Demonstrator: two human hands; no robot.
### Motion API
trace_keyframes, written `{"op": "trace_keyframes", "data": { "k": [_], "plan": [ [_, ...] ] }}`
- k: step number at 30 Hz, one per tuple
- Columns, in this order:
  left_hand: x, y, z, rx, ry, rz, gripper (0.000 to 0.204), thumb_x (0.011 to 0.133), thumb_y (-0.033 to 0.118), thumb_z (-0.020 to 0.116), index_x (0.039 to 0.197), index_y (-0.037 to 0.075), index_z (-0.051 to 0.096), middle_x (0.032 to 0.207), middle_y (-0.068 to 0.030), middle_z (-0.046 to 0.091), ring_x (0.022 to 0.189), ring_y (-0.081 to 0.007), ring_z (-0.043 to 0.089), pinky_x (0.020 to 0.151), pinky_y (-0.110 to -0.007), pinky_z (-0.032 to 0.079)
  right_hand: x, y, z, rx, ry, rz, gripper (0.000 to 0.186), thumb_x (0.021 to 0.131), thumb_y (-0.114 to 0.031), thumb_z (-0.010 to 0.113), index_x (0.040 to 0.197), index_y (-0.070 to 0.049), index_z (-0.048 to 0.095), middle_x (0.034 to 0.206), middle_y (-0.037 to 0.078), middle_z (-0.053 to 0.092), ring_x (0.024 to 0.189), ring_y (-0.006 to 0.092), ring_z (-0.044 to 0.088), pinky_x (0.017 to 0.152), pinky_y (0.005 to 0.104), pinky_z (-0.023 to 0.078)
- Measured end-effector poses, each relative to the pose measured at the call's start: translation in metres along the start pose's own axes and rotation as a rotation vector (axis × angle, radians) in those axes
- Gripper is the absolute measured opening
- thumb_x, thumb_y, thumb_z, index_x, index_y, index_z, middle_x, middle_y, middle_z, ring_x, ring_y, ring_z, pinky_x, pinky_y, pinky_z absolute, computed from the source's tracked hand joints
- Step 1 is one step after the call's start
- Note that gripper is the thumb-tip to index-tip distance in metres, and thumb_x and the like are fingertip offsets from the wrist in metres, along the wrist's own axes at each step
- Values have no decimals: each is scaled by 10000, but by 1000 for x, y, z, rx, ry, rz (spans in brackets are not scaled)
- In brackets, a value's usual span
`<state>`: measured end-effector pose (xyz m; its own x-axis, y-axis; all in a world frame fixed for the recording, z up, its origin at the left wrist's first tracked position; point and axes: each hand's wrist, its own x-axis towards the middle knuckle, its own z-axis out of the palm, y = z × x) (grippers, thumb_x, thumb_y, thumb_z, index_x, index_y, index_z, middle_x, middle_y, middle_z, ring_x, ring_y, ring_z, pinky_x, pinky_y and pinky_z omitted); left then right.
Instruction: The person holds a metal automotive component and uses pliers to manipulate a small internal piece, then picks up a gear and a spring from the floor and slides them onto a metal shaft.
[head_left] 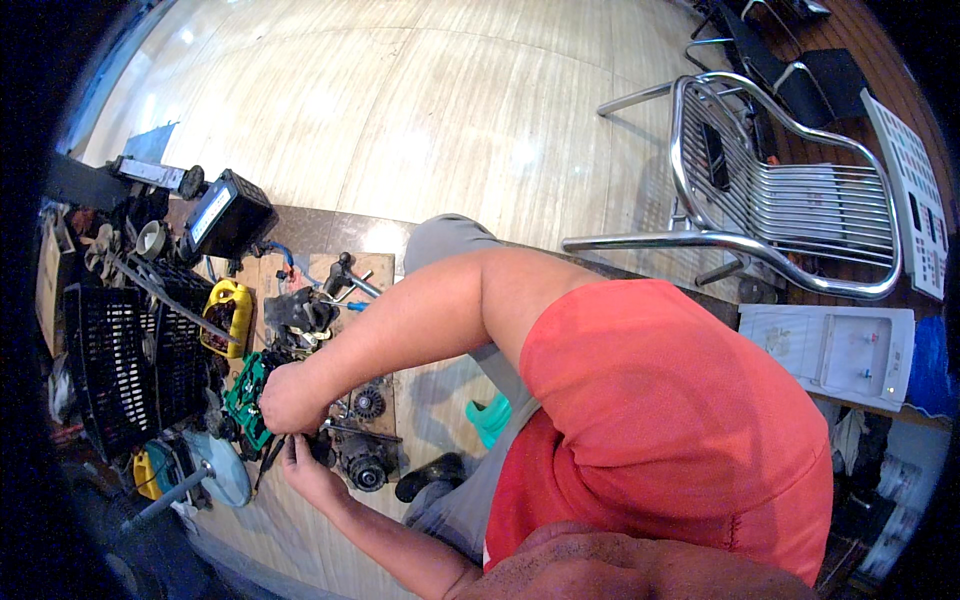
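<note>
My right hand [295, 398] is closed in a fist over the edge of a green tool case [247, 400]; whatever lies inside its fingers is hidden. Just beside it, my left hand [308, 472] pinches with thumb and fingertips at something small and dark that I cannot make out. The two hands nearly touch. Close to them on the board lie a finned metal rotor part [368, 402] and a round, dark motor part with a pulley [366, 466]. Dark tools or parts fill the green case, partly covered by my right hand.
Beyond the case stand a yellow jug cut open [238, 310], a black plastic crate [110, 360] and a black battery [228, 215]. A hammer [343, 272] lies on the board [383, 268]. A blue disc [228, 475] sits at lower left. A metal chair [820, 205] stands right.
</note>
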<state>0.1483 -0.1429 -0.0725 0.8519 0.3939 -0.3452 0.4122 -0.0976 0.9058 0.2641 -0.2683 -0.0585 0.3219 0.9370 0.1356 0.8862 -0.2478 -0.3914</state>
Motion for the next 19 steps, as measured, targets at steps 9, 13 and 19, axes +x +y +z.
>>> {"op": "trace_keyframes", "data": {
  "k": [9,13,19],
  "plan": [
    [12,-15,0,-383,106,43,317,929,144,489,1140,-84,549,1085,-152,600,938,-235,601,815,-360,478,-10,-5,12,81,50,48,149,689,-146,641,774,-41,704,792,147,681,758,335,661,625,448,532],
    [12,-21,-11,-517,124,69,342,939,189,455,1114,-90,549,1130,-155,582,1038,-262,563,892,-395,438,-6,-10,4,144,25,36,220,584,-182,767,743,-55,683,740,153,671,742,346,661,612,445,530],
    [6,-27,-40,-661,249,175,354,906,86,541,1234,-40,502,1186,-138,571,1057,-291,557,941,-432,436,23,-26,12,209,383,-187,673,737,-116,615,1376,-104,404,1356,209,452,1153,313,545,937,420,468]
  ]
}}
